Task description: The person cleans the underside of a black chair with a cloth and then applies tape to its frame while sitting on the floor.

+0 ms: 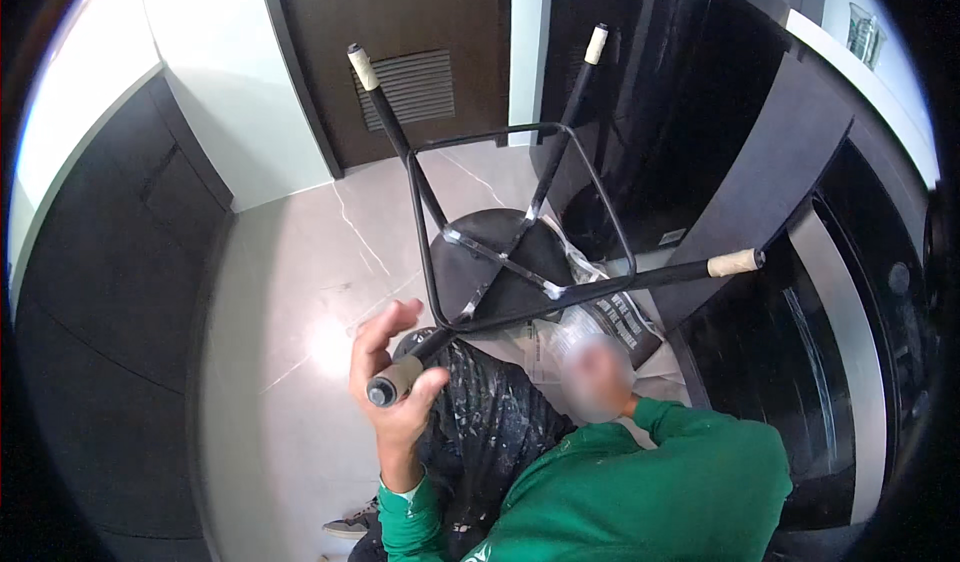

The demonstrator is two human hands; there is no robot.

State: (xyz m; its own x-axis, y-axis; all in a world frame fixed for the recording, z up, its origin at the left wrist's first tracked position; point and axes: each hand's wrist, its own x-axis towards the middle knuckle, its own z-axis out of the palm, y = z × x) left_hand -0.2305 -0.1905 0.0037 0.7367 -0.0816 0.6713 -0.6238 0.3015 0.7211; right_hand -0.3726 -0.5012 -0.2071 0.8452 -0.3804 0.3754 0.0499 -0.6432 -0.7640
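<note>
A black metal stool stands upside down, its round dark seat (483,267) at the bottom and its legs (680,274) spreading upward. Cream masking tape (736,263) wraps the leg ends. White marks show on the crossed bars (502,256) under the seat. My left hand (388,367) curves loosely round the taped end of the nearest leg, thumb on one side and fingers on the other. My right hand (600,377) is low beside the seat, over printed newspaper (628,324). A blur covers its fingers, so what it holds, if anything, cannot be made out.
Dark cabinets (110,292) line the left, and a black oven (790,362) and glossy black fridge (630,92) stand on the right. Behind the stool is a brown door (400,22) with a vent. My paint-spotted trousers (490,422) are close to the near leg.
</note>
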